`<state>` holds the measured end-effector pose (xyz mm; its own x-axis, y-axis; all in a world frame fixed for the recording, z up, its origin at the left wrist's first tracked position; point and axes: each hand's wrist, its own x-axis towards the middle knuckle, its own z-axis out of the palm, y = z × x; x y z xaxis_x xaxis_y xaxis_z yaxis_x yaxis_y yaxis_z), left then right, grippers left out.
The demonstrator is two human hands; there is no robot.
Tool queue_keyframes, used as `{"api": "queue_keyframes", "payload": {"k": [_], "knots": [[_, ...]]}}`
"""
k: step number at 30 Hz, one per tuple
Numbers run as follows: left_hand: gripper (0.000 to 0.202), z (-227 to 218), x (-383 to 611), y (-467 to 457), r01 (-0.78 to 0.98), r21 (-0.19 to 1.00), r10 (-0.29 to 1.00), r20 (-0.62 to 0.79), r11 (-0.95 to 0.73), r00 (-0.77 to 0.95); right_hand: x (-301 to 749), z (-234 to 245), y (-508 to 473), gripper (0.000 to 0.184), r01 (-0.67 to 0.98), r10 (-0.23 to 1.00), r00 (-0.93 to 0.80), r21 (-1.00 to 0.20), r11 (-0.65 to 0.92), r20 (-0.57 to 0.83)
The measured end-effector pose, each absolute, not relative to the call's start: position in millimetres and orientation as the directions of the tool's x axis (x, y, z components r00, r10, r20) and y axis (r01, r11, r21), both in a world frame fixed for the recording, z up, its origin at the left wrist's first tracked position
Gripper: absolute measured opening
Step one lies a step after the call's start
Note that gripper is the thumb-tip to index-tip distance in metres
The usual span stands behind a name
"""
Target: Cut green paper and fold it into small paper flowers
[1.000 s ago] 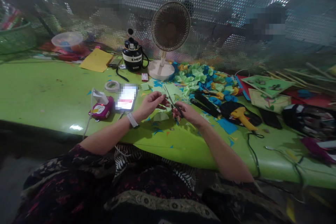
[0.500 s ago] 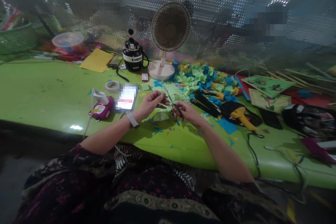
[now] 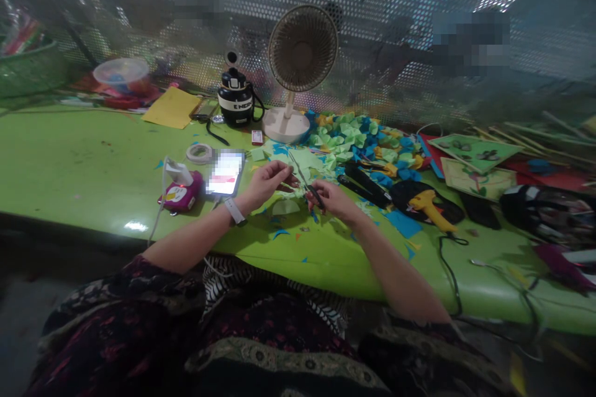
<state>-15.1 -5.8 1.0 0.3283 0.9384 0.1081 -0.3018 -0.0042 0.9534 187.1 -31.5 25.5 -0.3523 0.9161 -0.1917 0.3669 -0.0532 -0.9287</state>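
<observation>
My right hand grips a pair of black-handled scissors, blades pointing up and away. My left hand, a white watch on its wrist, pinches a small pale green paper piece right at the blades. Both hands hover just above the green table. A pale green paper cutout lies on the table under the hands, among small blue and green scraps.
A lit phone, tape roll and pink charger block lie left of my hands. A desk fan and black jug stand behind. Folded paper pieces, a yellow glue gun and cables sit right.
</observation>
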Motion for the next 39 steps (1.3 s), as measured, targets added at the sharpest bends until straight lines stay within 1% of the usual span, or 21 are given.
{"api": "queue_keyframes", "payload": {"k": [5, 15, 22, 39], "knots": [[0.031, 0.9, -15.4, -5.7, -0.298, 0.954, 0.935, 0.096, 0.011, 0.341, 187.1, 26.8, -31.8, 0.057, 0.375, 0.92, -0.349, -0.926, -0.039, -0.18], [0.04, 2.6, -15.8, -4.6, -0.304, 0.953, 0.952, 0.092, 0.002, 0.293, 186.0, 23.8, -30.4, 0.06, 0.409, 0.935, -0.304, -0.911, -0.047, -0.184], [0.04, 2.4, -15.7, -3.8, -0.328, 0.945, 0.96, 0.093, -0.001, 0.265, 186.6, 23.4, -30.6, 0.061, 0.421, 0.938, -0.294, -0.906, -0.044, -0.182], [0.036, 2.6, -15.6, -2.9, -0.318, 0.948, 0.966, 0.085, -0.004, 0.242, 185.6, 22.7, -30.8, 0.06, 0.419, 0.941, -0.293, -0.907, -0.035, -0.172]]}}
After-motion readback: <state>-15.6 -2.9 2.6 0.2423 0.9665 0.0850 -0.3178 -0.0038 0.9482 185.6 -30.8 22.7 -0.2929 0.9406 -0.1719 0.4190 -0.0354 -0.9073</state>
